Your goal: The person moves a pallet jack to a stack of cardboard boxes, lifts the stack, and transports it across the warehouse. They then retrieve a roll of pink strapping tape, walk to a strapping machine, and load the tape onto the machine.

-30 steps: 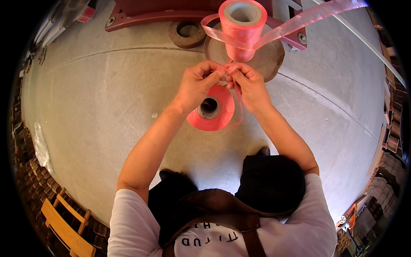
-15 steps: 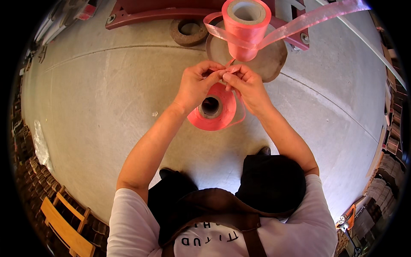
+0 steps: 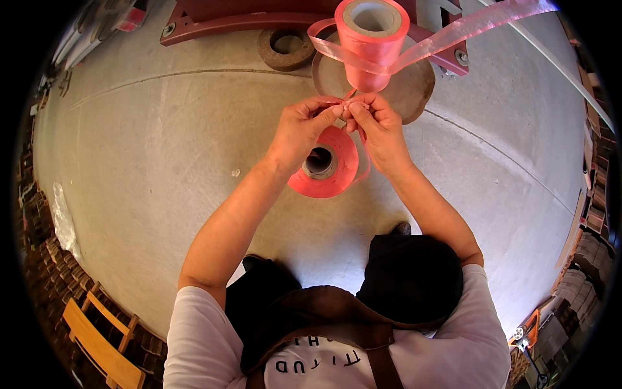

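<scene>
My left hand (image 3: 303, 126) and my right hand (image 3: 379, 126) meet just in front of a tall roll of pink plastic film (image 3: 363, 58). Both pinch the narrow pink strip (image 3: 351, 94) between thumb and fingers, the fingertips nearly touching. Part of the strip is hidden behind my fingers. Below my hands is a second pink roll (image 3: 340, 175) with a hollow core, seen from above. A thin loop of strip runs from my right hand down to that roll's right side. From the tall roll a wide band (image 3: 466, 39) stretches up to the right.
The tall roll stands over a round grey disc (image 3: 327, 71). A brown ring (image 3: 285, 50) lies on the concrete floor beside a dark red machine frame (image 3: 243, 24). At lower left is a wooden chair (image 3: 103, 343). Clear plastic wrap (image 3: 63, 220) lies at the far left.
My right hand has shifted slightly to the right and turned, its thumb now more upright. Both hands keep their pinch on the strip. The lower roll appears barely shifted.
</scene>
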### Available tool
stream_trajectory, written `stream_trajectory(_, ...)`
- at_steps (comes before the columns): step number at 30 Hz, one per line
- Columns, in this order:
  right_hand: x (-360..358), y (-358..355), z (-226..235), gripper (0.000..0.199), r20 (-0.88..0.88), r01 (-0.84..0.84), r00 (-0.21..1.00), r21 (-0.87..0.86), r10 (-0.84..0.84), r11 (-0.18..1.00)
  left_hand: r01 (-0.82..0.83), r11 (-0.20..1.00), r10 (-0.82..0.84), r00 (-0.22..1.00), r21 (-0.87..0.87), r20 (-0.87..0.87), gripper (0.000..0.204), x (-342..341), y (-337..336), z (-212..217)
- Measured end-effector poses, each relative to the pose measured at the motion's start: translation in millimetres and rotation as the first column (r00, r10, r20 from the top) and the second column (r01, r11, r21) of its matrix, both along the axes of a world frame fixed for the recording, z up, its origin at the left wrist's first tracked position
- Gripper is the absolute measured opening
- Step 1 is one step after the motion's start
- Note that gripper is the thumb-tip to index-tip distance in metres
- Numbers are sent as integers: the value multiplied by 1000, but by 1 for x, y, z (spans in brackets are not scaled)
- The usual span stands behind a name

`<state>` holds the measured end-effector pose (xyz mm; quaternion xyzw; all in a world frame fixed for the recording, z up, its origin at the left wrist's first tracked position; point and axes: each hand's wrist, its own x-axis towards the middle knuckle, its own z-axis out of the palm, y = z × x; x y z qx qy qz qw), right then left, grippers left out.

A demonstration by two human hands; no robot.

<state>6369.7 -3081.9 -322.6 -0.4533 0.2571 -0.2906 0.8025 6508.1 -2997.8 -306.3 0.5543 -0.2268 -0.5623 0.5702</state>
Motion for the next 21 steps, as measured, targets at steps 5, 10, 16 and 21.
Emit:
stream_trajectory(5, 0, -1, -5, 11, -36, -27, 999, -77, 24, 997, -87, 996, 85, 991, -20, -106, 20, -1, 1, -9)
stream_trajectory(10, 2, 1, -3, 10, -63, -39, 997, -37, 37, 999, -122, 991, 115, 985, -49, -128, 22, -5, 0, -9)
stream_trajectory(16, 2, 2, -5, 8, -97, -22, 995, -24, 19, 999, -94, 994, 83, 981, -58, -173, 17, -6, 1, -13)
stream_trajectory(21, -2, -1, 1, 11, -248, -51, 968, -37, 41, 998, -78, 996, 77, 996, -36, -36, 18, -4, 1, -14)
